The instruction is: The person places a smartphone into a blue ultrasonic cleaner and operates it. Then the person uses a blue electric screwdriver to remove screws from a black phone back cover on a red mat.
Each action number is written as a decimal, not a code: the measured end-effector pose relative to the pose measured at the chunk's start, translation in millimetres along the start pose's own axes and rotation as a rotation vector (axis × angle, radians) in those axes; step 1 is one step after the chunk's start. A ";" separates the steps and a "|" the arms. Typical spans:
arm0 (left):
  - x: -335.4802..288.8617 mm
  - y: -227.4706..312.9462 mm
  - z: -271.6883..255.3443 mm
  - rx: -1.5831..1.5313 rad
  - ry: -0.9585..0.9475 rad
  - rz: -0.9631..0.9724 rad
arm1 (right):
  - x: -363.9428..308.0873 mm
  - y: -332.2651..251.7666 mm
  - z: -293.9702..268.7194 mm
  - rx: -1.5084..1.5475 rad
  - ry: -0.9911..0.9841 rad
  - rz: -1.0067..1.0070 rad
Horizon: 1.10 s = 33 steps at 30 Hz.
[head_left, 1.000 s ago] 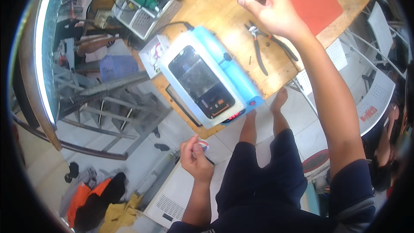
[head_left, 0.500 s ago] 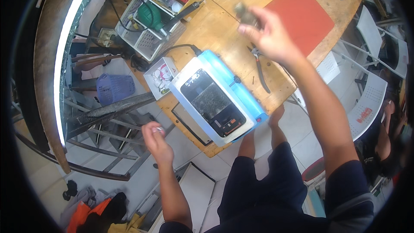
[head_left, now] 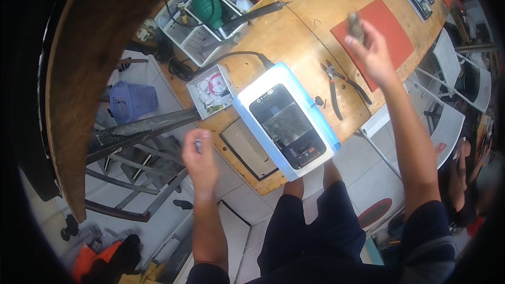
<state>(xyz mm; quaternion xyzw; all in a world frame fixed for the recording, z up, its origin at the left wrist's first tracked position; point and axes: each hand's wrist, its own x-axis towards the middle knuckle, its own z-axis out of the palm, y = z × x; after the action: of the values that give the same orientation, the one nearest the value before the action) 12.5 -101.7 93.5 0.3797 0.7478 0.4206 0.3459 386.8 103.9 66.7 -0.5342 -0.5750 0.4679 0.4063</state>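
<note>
Head view: white basket (head_left: 195, 39) holds green bulb (head_left: 206, 8); right hand (head_left: 371, 52) grip pinches dark lump (head_left: 355, 25).

Small dark greyish lump-shaped object (head_left: 355, 24), blurred, pinched in raised right hand's (head_left: 374, 52) fingertips, held above red rectangular mat (head_left: 392, 34).

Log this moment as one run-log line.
right hand: raised above red mat, gripping small dark object | left hand: pinching small item, unclear | white-and-blue heating machine: on wooden table
</note>
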 end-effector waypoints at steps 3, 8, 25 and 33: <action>17.9 -21.8 -27.8 0.043 0.137 -0.008 | -28.3 -10.7 29.8 0.111 -0.104 0.033; 23.1 -59.0 -68.2 0.179 0.348 0.013 | -61.8 -30.2 61.7 0.155 -0.325 -0.022; -58.4 -47.9 -12.1 0.060 0.271 -0.040 | 19.6 -15.4 35.5 0.141 -0.259 -0.157; -68.6 9.3 58.0 -0.081 0.015 -0.090 | 107.0 2.4 3.1 -0.009 -0.025 -0.212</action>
<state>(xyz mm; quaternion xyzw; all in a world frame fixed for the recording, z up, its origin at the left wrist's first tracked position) 96.0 -136.0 91.8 0.3279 0.7491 0.4375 0.3740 373.7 209.9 60.1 -0.4664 -0.6355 0.4264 0.4436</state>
